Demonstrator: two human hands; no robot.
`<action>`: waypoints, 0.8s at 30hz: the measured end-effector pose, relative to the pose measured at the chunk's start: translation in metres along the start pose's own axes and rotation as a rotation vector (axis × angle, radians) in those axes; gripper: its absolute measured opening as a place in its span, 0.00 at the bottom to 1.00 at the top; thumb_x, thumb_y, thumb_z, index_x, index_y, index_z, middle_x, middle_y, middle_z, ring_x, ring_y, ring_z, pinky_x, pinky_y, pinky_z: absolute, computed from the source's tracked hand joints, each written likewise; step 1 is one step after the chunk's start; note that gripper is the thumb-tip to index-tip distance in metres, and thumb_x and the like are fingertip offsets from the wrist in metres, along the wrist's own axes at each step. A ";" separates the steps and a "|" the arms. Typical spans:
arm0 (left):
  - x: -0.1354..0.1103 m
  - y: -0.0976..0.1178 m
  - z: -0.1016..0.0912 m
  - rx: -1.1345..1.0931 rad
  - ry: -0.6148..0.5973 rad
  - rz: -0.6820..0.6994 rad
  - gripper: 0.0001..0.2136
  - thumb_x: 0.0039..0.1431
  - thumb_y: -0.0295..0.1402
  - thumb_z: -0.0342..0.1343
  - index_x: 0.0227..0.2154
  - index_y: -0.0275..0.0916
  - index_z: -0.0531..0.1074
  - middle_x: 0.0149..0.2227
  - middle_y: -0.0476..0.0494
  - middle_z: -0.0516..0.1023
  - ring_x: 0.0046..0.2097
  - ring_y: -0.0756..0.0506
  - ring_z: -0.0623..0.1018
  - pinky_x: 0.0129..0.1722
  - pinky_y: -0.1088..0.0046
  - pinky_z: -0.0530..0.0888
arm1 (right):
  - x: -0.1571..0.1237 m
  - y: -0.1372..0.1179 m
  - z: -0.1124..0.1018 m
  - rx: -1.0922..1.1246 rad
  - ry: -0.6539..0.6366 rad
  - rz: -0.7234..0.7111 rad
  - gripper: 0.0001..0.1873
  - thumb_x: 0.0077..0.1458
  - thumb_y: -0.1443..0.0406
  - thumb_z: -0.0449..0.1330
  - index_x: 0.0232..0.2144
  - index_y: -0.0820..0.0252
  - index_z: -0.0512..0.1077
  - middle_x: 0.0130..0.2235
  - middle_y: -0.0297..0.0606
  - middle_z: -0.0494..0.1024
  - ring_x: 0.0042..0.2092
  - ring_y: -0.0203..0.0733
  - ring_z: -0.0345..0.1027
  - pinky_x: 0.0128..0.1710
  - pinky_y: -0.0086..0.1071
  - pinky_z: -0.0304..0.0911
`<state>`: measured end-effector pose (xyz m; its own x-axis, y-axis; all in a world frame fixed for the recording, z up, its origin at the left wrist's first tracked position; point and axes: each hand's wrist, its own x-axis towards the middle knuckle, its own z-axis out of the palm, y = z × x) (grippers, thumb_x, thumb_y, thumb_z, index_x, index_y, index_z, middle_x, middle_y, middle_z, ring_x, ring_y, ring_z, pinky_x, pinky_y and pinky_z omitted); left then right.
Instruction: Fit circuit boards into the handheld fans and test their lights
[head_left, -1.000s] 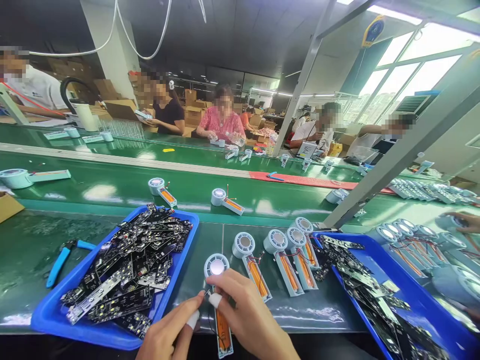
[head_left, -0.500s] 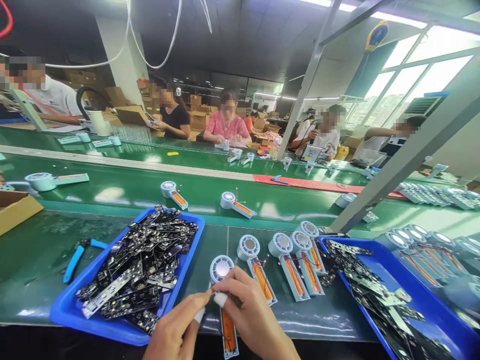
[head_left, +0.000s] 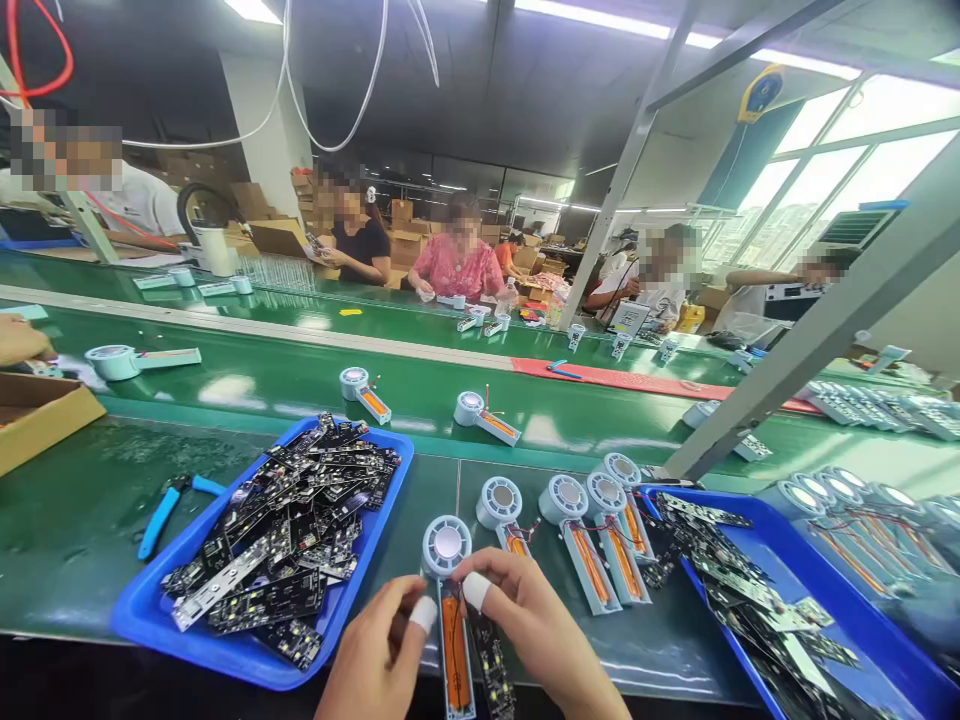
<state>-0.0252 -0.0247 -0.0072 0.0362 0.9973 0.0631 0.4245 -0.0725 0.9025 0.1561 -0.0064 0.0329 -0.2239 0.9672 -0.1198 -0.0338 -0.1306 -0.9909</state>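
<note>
Both hands are low and close together, not pressed on each other: my left hand sits left of the unit, my right hand right of it, fingers curled inward. White finger cots cover a fingertip on each hand. I can't tell if either hand is actually pinching anything. Between them lies a pale blue handheld unit, round head away from me, its handle with an orange strip running toward me. Just right of that handle, below my right hand, is a black circuit board strip. Past my right hand stand more pale blue units in a row. Left of my left hand is a blue tray heaped with circuit boards, with blue-handled pliers beyond it. Far right, a second blue tray holds more boards.
</note>
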 end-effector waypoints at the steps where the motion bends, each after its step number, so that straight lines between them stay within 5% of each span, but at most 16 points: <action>1: 0.006 -0.002 0.003 0.026 -0.030 0.023 0.15 0.61 0.43 0.53 0.42 0.40 0.77 0.35 0.44 0.82 0.35 0.43 0.80 0.35 0.70 0.76 | 0.000 0.000 0.002 0.029 -0.007 -0.001 0.18 0.55 0.53 0.65 0.35 0.63 0.76 0.32 0.35 0.74 0.35 0.38 0.65 0.37 0.29 0.59; 6: 0.021 -0.003 0.011 0.052 -0.200 0.028 0.10 0.59 0.36 0.54 0.37 0.39 0.79 0.31 0.46 0.80 0.30 0.45 0.76 0.31 0.72 0.71 | -0.004 0.003 0.015 0.133 -0.084 -0.048 0.18 0.56 0.52 0.65 0.33 0.63 0.73 0.30 0.33 0.69 0.33 0.35 0.62 0.35 0.29 0.57; 10: 0.020 -0.006 0.014 -0.396 -0.287 -0.131 0.18 0.57 0.44 0.58 0.44 0.36 0.76 0.40 0.40 0.83 0.45 0.40 0.80 0.45 0.66 0.76 | -0.009 0.006 0.018 0.235 -0.088 -0.084 0.19 0.55 0.52 0.67 0.32 0.62 0.71 0.30 0.32 0.69 0.32 0.33 0.59 0.35 0.27 0.56; 14: 0.012 -0.013 0.022 -0.755 -0.180 -0.282 0.30 0.55 0.50 0.59 0.57 0.38 0.67 0.51 0.37 0.80 0.57 0.37 0.77 0.55 0.61 0.74 | -0.008 0.004 0.013 0.224 -0.022 -0.113 0.19 0.56 0.51 0.66 0.33 0.61 0.72 0.28 0.32 0.70 0.31 0.34 0.61 0.34 0.28 0.58; 17: 0.007 -0.016 0.025 -0.645 -0.075 -0.267 0.28 0.59 0.51 0.56 0.58 0.42 0.64 0.52 0.39 0.79 0.58 0.37 0.76 0.55 0.60 0.74 | -0.008 -0.001 0.010 0.097 0.054 -0.113 0.19 0.57 0.50 0.65 0.34 0.61 0.72 0.31 0.36 0.74 0.34 0.37 0.67 0.37 0.30 0.62; 20: 0.007 -0.013 0.024 -0.580 -0.115 -0.211 0.24 0.61 0.52 0.51 0.54 0.44 0.65 0.49 0.40 0.80 0.55 0.36 0.78 0.50 0.59 0.78 | -0.009 -0.008 0.010 0.046 0.065 -0.089 0.20 0.57 0.49 0.65 0.35 0.61 0.73 0.33 0.39 0.77 0.33 0.38 0.68 0.36 0.30 0.64; 24: 0.007 -0.006 0.022 -0.582 -0.148 -0.064 0.27 0.52 0.47 0.63 0.52 0.42 0.63 0.50 0.38 0.79 0.53 0.38 0.78 0.53 0.61 0.74 | -0.018 -0.006 0.017 0.000 0.102 -0.076 0.22 0.54 0.46 0.65 0.34 0.60 0.75 0.32 0.40 0.79 0.33 0.41 0.71 0.35 0.32 0.67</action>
<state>-0.0074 -0.0179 -0.0220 0.1698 0.9852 -0.0216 -0.1330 0.0446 0.9901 0.1439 -0.0262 0.0422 -0.1208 0.9914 -0.0495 -0.0471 -0.0556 -0.9973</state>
